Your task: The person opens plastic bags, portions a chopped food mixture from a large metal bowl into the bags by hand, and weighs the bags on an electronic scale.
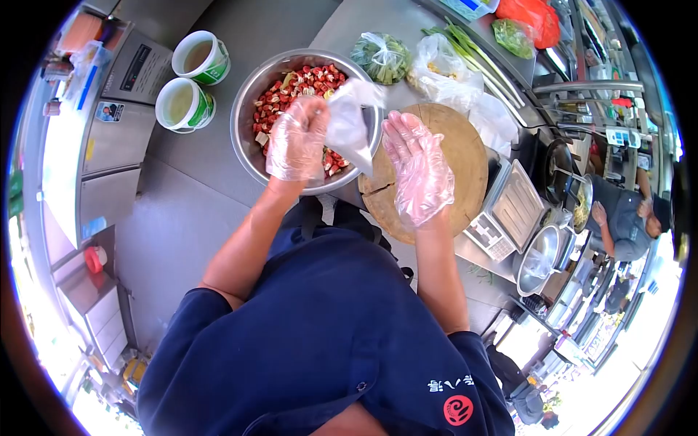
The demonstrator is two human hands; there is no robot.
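My left hand (pixel 297 142), in a clear plastic glove, is closed on a white pouch (pixel 350 127) above a large metal basin (pixel 243 138). The pouch is smeared by motion, and its contents cannot be made out. Chopped red peppers (pixel 309 81), with some pale pieces among them, fill the bottom of the basin. My right hand (pixel 420 174), gloved the same way, is held palm up with its fingers stretched out and nothing in it. It hovers over a round wooden chopping board (pixel 459 160), just right of the basin.
Two white buckets (pixel 182 105) of liquid stand left of the basin. Behind the board lie bagged greens (pixel 381 57), a plastic bag (pixel 443 71) and long green stalks (pixel 483 62). At right are a scale (pixel 502 218) and a metal bowl (pixel 539 254). Another person (pixel 627 218) stands far right.
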